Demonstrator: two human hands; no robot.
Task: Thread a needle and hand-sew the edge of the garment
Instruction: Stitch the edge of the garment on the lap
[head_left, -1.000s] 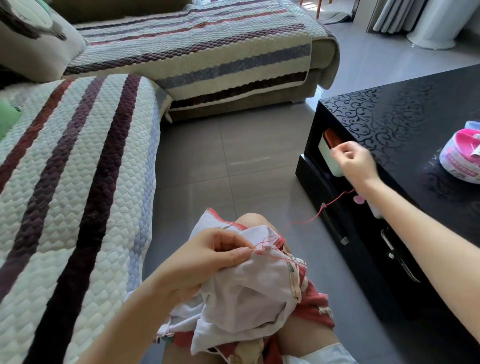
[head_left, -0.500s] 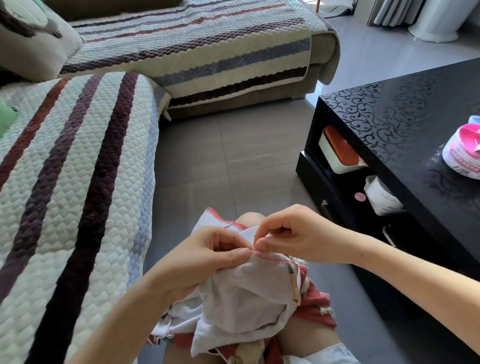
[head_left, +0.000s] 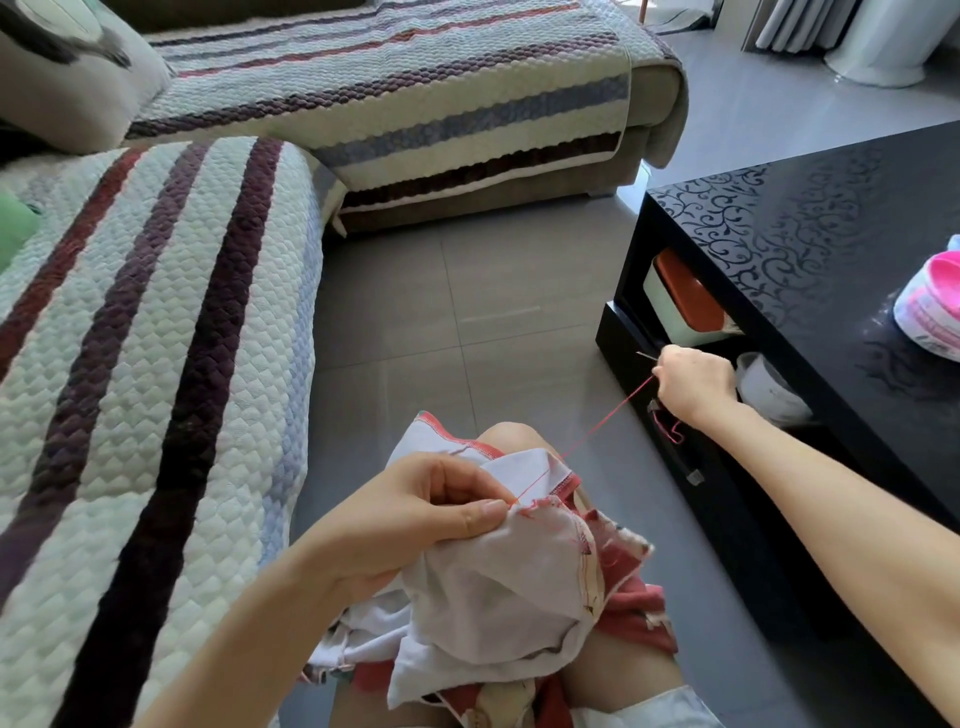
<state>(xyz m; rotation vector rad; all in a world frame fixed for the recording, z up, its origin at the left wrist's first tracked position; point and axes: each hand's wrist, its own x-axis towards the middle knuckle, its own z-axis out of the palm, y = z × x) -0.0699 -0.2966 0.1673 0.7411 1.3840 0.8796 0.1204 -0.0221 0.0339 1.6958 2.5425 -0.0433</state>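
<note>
A white garment (head_left: 498, 603) with red trim lies bunched on my lap. My left hand (head_left: 415, 514) grips its folded edge, thumb and forefinger pinching the cloth where the red stitches run. My right hand (head_left: 693, 382) is raised to the right near the black table and pinches a thin needle (head_left: 647, 355), whose tip sticks out to the left. A red thread (head_left: 592, 436) runs taut from the seam up to that hand, with a loose tail hanging below the wrist.
A black coffee table (head_left: 810, 218) stands at the right, with a pink and white tub (head_left: 930, 306) on top and a red-lidded box (head_left: 685, 301) on its shelf. A striped quilted sofa (head_left: 156, 332) fills the left and back. Grey tiled floor lies between.
My right hand, which was at the seam beside my left hand half a second ago, has pulled away up and to the right, drawing the red thread tight. My left hand keeps its hold.
</note>
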